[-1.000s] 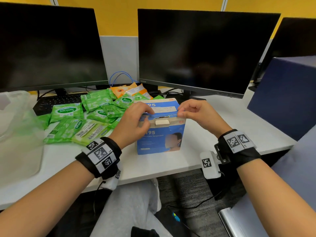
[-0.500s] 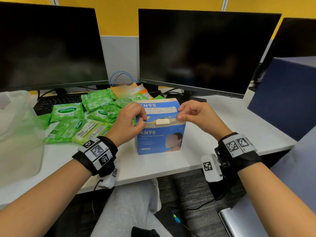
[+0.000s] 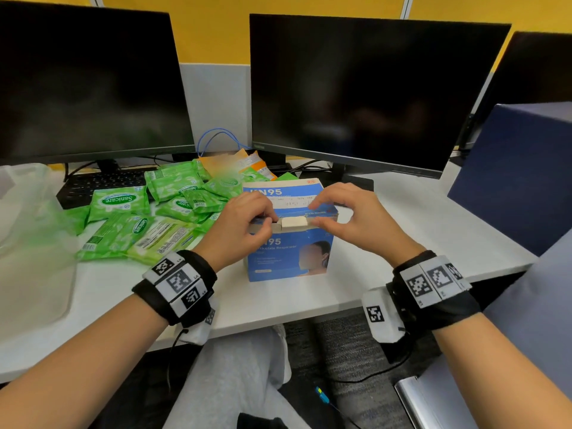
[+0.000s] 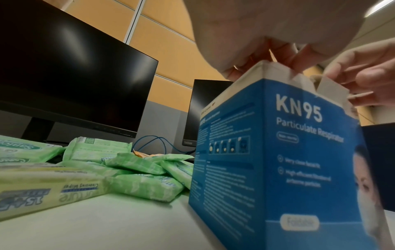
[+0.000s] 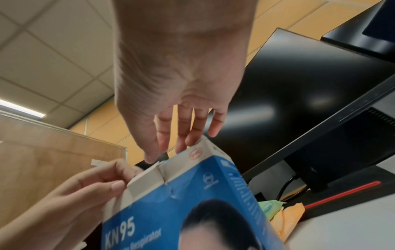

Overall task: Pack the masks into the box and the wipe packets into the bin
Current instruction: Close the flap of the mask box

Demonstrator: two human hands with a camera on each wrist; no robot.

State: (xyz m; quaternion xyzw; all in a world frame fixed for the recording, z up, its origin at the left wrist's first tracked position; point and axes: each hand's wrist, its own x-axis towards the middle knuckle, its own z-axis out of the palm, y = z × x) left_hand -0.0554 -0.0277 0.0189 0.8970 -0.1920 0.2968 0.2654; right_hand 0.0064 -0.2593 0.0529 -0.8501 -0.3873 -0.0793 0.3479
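Head view: blue mask box (image 3: 289, 252) stands upright near the front edge of the white desk (image 3: 411, 224), roughly mid-desk, with bare desk to its right up to the right edge. Left hand (image 3: 240, 226) is curled, pinching the box's top front edge left of the small white tab (image 3: 294, 223). Right hand (image 3: 346, 216) pinches the same edge right of the tab, fingers lying on the lid. Lid looks almost shut; what's inside the box can't be seen. Green wipe packets (image 3: 145, 218) lie in a loose pile left of the box toward the back, touching or just beside its left side, with orange packets (image 3: 238, 162) behind them. Clear plastic bin (image 3: 28, 230) sits at the desk's left edge; green shows through its wall, contents unclear. Keyboard (image 3: 102, 184) lies behind the packets. Two dark monitors (image 3: 365, 88) stand along the back edge, yellow partition (image 3: 216, 26) behind. Dark blue panel (image 3: 520, 171) rises at the right.
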